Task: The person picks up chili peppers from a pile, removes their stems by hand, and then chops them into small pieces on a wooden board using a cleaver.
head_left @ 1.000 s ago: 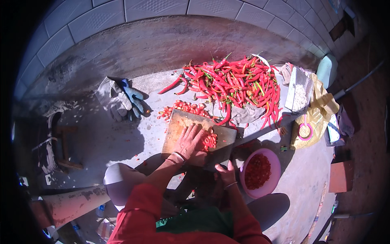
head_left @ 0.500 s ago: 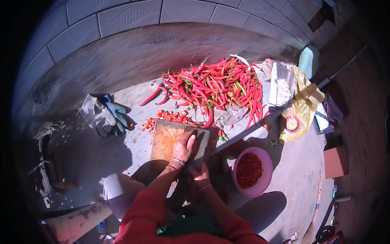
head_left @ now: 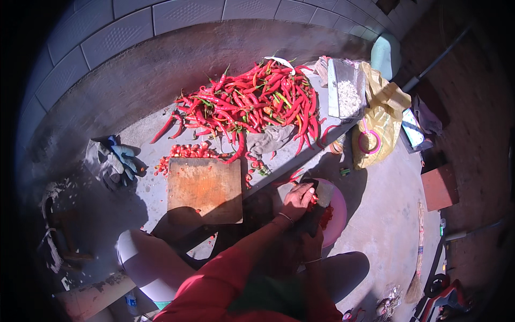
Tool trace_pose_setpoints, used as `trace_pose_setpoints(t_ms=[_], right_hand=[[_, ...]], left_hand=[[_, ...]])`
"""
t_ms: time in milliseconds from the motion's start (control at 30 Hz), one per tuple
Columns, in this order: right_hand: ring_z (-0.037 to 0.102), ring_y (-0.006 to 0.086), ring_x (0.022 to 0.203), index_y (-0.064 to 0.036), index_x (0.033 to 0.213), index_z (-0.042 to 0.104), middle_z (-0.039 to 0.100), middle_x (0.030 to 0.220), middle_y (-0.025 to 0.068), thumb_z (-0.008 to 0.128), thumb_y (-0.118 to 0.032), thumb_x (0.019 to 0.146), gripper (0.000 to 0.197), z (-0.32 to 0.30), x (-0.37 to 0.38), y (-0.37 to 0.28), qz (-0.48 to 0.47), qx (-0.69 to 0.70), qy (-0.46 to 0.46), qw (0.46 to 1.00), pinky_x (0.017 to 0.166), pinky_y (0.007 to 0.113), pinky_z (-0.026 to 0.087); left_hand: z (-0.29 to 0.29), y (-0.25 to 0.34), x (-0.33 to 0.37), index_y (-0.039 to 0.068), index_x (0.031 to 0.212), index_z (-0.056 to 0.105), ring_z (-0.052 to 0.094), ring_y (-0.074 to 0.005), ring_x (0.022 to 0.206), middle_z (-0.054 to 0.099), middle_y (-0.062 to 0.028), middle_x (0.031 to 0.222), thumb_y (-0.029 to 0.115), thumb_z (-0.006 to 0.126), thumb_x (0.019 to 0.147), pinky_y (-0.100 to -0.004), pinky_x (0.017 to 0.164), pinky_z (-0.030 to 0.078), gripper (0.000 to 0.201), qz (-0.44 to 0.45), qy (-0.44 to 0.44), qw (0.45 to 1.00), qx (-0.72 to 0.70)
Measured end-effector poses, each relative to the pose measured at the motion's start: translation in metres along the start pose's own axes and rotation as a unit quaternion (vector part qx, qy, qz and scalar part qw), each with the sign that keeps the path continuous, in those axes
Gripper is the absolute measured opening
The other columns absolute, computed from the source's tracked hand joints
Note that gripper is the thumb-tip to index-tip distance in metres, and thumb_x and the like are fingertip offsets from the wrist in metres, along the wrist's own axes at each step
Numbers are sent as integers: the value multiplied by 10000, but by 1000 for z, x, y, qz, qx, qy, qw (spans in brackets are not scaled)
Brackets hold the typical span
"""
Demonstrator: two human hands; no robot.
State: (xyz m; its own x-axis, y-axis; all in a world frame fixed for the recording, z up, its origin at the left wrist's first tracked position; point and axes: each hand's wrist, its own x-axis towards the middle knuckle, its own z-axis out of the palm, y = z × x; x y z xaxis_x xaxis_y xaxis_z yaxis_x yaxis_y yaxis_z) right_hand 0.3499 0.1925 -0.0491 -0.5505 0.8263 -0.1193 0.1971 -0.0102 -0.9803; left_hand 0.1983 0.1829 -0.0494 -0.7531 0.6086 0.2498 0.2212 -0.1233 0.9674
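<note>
My right hand (head_left: 311, 244) is closed, in shadow, around the handle end of a cleaver (head_left: 324, 193). Its wide grey blade is over a pink bowl (head_left: 339, 222). Across the blade lies my left hand (head_left: 298, 203), fingers curled over some red chopped chili pieces (head_left: 313, 199); its fingertips are partly hidden. More chopped chili (head_left: 326, 217) is inside the bowl. To the left, a wooden cutting board (head_left: 205, 185) lies almost bare, with a few red bits on it. Chopped chili (head_left: 189, 151) is heaped along its far edge.
A large pile of whole red chili peppers (head_left: 252, 102) lies by the wall, with a grey cloth (head_left: 268, 140) before it. Gloves (head_left: 115, 160) are at left. A tray of white pieces (head_left: 347, 99), a yellow bag (head_left: 378, 102) and a broom (head_left: 417, 263) are at right.
Both hands and the cleaver have moved right, from the cutting board to over the pink bowl. The board's surface is now uncovered. The whole view has shifted somewhat.
</note>
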Motion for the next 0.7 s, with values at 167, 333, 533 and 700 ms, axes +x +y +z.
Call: trace_pose_setpoints(t_ms=[167,333,533,700], right_hand=[[628,292,620,-30,968,486,603,722,174,575,-153,781,242,-72,36,5,12,-319,57,946,550,384,494],[625,315,566,-27,946,468,584,671,232,547,-211,801,247,-92,60,20,-20,-544,134,828,482,408,475],[558,215,443,-17,956,479,566,628,127,574,-73,749,235,-91,66,-6,98,-174,143,969,386,332,446],[518,187,408,-11,985,491,558,636,92,579,-15,751,250,-82,64,9,60,42,58,996,350,301,428]], left_hand=[[75,-10,3,-30,1294,387,348,-337,1254,400,-242,1311,292,442,918,-373,1050,257,498,-35,-137,990,-2],[61,-45,4,-17,1255,440,448,-325,1188,501,-208,1234,330,453,912,-361,998,331,488,-69,-88,993,-39],[8,-34,0,53,1244,495,546,-323,1089,584,-190,1145,456,405,923,-351,921,407,522,-184,-30,982,-6],[-36,-34,-13,26,1175,535,597,-271,1007,626,-163,1052,398,442,932,-326,849,451,454,-135,-47,990,-2]])
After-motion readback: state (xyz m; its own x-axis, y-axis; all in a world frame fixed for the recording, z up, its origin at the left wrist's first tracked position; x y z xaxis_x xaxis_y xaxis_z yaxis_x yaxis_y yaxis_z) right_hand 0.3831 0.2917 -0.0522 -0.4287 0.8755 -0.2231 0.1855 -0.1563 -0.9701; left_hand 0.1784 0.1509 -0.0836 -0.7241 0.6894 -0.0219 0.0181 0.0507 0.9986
